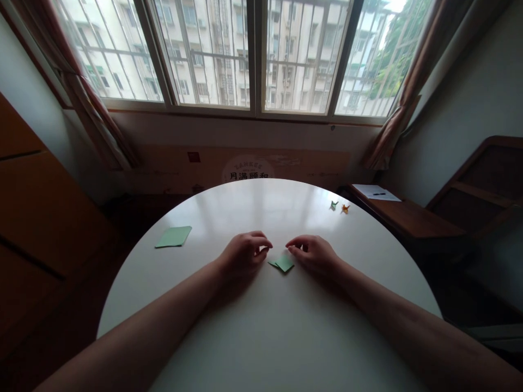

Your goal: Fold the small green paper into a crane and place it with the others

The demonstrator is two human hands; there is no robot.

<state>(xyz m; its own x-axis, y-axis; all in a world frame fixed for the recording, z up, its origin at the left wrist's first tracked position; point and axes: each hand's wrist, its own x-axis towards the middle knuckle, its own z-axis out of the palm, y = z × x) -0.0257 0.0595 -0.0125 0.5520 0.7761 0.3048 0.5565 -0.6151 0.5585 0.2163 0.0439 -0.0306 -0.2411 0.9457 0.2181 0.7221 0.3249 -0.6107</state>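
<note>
A small folded piece of green paper (283,264) lies on the round white table (261,326) between my hands. My left hand (244,254) rests on the table just left of it, fingers curled, fingertips close to the paper's left edge. My right hand (311,253) rests just right of it, fingers curled and pinched together near the paper's upper corner. Whether either hand actually grips the paper is not clear. A stack of green paper sheets (174,237) lies further left on the table.
Two tiny folded paper figures, one green (334,204) and one orange (345,208), stand at the table's far right. A wooden side table (402,215) with a sheet and pen (376,192) is at right. Wooden furniture (44,228) is at left, a window (253,54) ahead.
</note>
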